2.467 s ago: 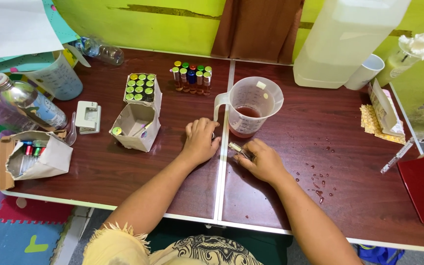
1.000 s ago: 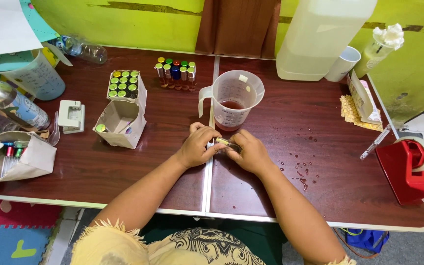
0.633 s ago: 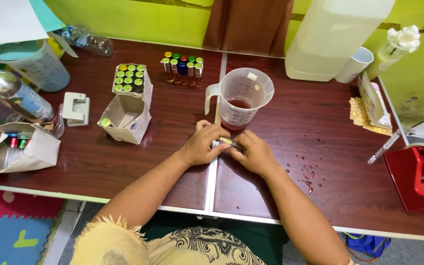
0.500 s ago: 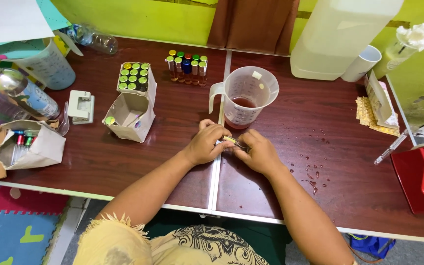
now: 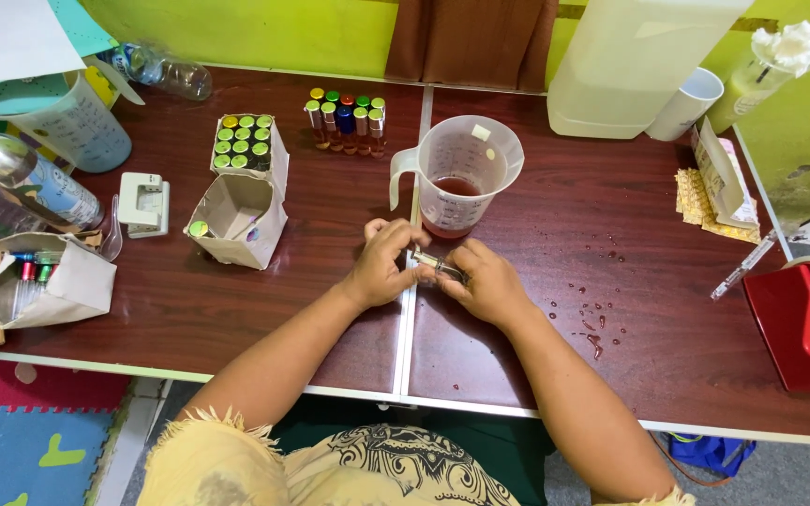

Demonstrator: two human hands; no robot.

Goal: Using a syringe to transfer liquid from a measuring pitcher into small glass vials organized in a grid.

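Beyond the hands stands a clear glossy plastic jug [image 5: 461, 173]; beneath them, glossy dark wood-look table [image 5: 264, 309]; matt paper boxes [image 5: 236, 220] leftward.

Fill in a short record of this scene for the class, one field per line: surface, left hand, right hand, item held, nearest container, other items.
surface: dark wooden table
left hand: left hand grips one end of the small vial
right hand: right hand grips the other end
item held: small vial, lying roughly level between both hands
nearest container: measuring jug with reddish liquid, just behind the hands
other items: row of capped vials; open cardboard box; red tape dispenser
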